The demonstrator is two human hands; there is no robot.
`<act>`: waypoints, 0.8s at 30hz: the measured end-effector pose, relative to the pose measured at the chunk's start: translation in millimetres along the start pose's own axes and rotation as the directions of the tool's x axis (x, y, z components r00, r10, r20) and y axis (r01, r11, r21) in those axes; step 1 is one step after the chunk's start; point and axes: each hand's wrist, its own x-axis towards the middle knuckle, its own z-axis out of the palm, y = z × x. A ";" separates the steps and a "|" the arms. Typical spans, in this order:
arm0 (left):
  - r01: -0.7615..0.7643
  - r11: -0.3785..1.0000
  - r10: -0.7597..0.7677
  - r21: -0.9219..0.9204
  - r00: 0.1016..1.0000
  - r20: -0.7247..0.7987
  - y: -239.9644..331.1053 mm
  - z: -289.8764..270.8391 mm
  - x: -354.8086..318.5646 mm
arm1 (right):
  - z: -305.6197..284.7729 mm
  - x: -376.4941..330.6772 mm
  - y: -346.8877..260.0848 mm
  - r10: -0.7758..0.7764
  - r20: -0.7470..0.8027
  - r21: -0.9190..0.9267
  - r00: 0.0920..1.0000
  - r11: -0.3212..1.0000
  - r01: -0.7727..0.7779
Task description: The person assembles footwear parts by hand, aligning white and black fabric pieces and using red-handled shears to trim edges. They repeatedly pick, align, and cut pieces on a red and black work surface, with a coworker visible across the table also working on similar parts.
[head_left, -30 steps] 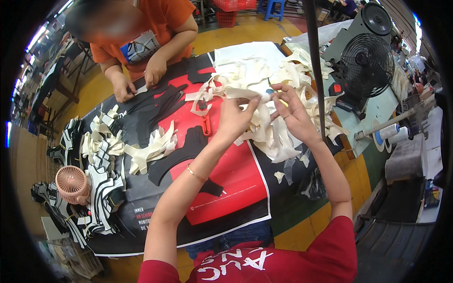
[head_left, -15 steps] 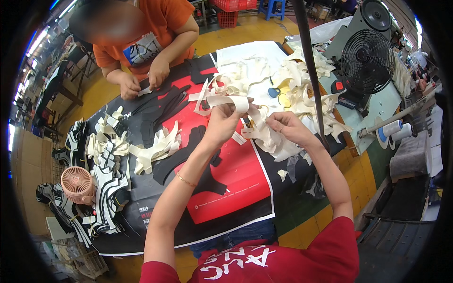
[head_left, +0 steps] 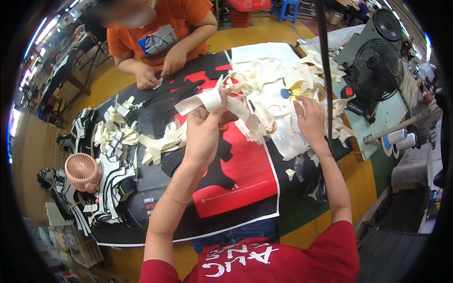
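My left hand [head_left: 204,134] is closed on a cream fabric strip [head_left: 200,101], raised above the table. One end of the strip sticks out to the left and the rest hangs over the fingers to the right. My right hand [head_left: 311,123] is over the right part of the table with thumb and fingers apart, and nothing shows in it. Just beyond its fingertips are a small dark blue object [head_left: 286,93] and a yellow object [head_left: 296,88], whose kinds I cannot make out. Cream fabric pieces [head_left: 257,78] lie heaped around them.
Across the table a person in an orange shirt [head_left: 188,40] handles a small pale piece. Black cut pieces [head_left: 214,174] lie on the red and black sheet [head_left: 245,188]. A pink fan [head_left: 81,170] stands left by striped pieces [head_left: 111,179]. A dark pole [head_left: 325,70] and black fan [head_left: 377,70] are right.
My right hand has left the strip and moved up and right, its fingers opening. My left hand has shifted left with the strip. The whole view has turned slightly.
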 end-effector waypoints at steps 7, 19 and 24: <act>0.062 0.995 -0.062 -0.083 0.998 0.004 -8.8 -5.2 -0.3 | -7.1 -32.1 -68.3 -0.378 0.216 0.268 0.900 0.910 0.318; -0.067 0.990 0.037 -0.121 0.973 -0.229 39.3 -52.5 -19.4 | 4.2 -22.8 -11.0 -0.123 0.163 -0.013 0.979 0.992 0.126; -0.095 0.995 0.096 0.019 0.982 -0.162 25.7 -54.8 -56.2 | -19.7 -19.6 -24.8 0.014 -0.097 0.061 0.995 0.998 -0.008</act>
